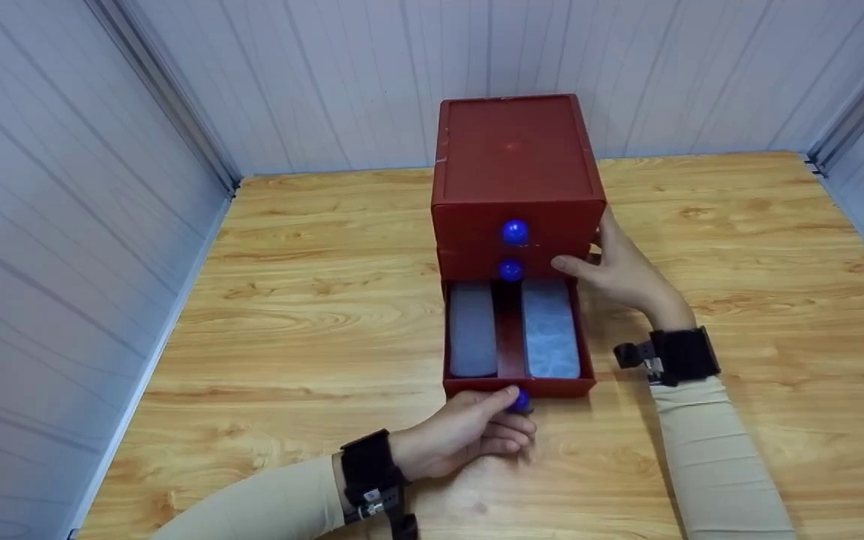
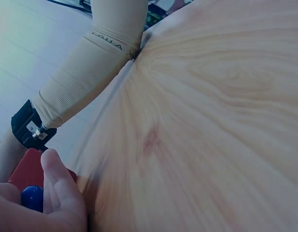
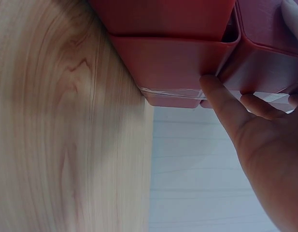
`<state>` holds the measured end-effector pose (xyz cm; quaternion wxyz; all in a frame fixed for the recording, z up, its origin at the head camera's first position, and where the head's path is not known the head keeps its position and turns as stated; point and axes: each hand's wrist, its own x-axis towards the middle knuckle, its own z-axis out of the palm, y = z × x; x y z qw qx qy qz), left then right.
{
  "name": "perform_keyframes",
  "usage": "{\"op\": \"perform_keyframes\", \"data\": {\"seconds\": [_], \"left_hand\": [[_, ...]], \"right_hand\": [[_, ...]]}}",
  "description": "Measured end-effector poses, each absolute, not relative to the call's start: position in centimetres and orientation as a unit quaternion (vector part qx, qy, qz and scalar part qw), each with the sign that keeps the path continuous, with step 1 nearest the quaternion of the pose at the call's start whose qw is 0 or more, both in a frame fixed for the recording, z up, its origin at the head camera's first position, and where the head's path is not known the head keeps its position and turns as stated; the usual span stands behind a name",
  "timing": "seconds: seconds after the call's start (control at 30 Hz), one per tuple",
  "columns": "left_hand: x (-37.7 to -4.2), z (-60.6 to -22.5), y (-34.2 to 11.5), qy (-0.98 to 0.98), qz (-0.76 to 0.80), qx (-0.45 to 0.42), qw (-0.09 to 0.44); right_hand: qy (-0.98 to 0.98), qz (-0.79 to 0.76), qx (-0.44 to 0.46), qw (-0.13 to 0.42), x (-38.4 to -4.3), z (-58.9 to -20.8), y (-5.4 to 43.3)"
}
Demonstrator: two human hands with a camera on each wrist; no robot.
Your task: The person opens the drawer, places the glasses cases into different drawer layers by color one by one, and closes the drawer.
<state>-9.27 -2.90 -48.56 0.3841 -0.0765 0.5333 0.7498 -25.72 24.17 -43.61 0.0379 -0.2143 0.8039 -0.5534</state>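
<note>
A red drawer cabinet (image 1: 516,150) has three drawers stacked, each with a round blue knob. Its bottom drawer (image 1: 469,388) is pulled out toward me. Inside lie a dark grey oblong block (image 1: 472,330) on the left and a light blue-grey marbled oblong (image 1: 550,330) on the right. My left hand (image 1: 462,431) pinches the blue knob (image 1: 520,400) of that drawer, thumb above and fingers below. My right hand (image 1: 627,270) braces the cabinet's right side, its thumb on the front of the middle drawer and its extended fingers (image 3: 221,101) against the side wall.
The cabinet stands on a wood-grain table (image 1: 312,300) close to the pale back panel (image 1: 342,82). Another panel (image 1: 49,187) rises along the left edge. Black wristbands with small cameras sit on both wrists.
</note>
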Motion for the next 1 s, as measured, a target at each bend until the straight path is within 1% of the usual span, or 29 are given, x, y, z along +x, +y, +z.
{"op": "perform_keyframes", "data": {"seconds": [0.57, 1.0], "left_hand": [[-10.8, -48.8, -2.2, 0.534, 0.768, -0.075, 0.345], [-13.3, -49.0, -1.6, 0.533, 0.783, -0.067, 0.315]], "right_hand": [[0.803, -0.558, -0.206, 0.038, -25.7, -43.7, 24.3], [0.806, -0.553, -0.206, 0.034, -25.7, -43.7, 24.2]]}}
